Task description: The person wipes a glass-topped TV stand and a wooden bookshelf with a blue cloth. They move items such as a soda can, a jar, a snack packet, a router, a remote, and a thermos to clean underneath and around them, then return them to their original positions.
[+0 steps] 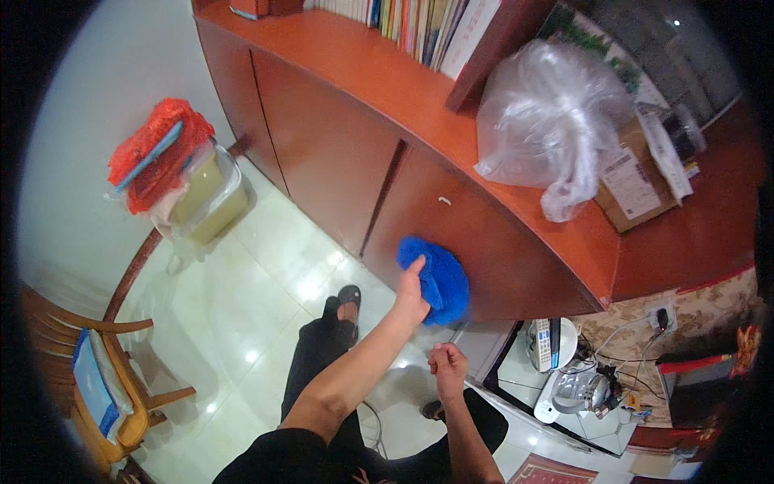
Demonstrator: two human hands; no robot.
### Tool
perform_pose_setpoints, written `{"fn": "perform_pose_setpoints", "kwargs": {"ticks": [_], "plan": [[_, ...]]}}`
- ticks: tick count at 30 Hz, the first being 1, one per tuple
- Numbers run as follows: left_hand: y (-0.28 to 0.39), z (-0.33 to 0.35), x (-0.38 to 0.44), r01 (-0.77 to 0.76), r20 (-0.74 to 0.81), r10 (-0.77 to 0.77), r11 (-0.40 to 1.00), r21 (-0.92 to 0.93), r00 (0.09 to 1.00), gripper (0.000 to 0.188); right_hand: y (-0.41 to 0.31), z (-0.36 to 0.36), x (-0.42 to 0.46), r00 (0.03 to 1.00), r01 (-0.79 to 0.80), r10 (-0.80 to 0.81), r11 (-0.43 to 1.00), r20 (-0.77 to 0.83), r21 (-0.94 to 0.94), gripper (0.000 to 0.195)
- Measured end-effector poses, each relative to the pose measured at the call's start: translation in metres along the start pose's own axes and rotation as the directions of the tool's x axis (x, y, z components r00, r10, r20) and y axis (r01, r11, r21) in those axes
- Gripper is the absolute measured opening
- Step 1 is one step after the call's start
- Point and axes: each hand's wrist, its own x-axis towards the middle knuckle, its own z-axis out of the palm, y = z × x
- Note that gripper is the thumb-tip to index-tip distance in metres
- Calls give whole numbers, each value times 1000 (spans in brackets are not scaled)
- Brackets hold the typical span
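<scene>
My left hand (413, 296) reaches forward with a bunched blue cloth (448, 283) in its grip, the thumb lying over the cloth. The cloth is up against the lower part of a reddish-brown wooden cabinet door (484, 254). A small whitish mark or handle (444, 201) shows higher on that door. Closer to my body, my right hand (448, 363) is curled into a loose fist, with nothing visible in it.
The cabinet top (375, 103) carries books (417, 24), a clear plastic bag (550, 115) and a cardboard box (635, 175). Bins (211, 199) topped with red netting stand by the wall. A wooden chair (133, 423) is at left; a glass kettle (580, 393) sits at right.
</scene>
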Motion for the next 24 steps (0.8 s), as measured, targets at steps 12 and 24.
{"fn": "perform_pose_setpoints", "kwargs": {"ticks": [12, 24], "plan": [[89, 150, -98, -481, 961, 259, -832, 275, 100, 77, -278, 9, 26, 248, 778, -968, 218, -32, -589, 8], [242, 210, -71, -340, 636, 758, -565, 752, 145, 58, -305, 21, 76, 503, 517, -815, 16, 289, -856, 39]]}}
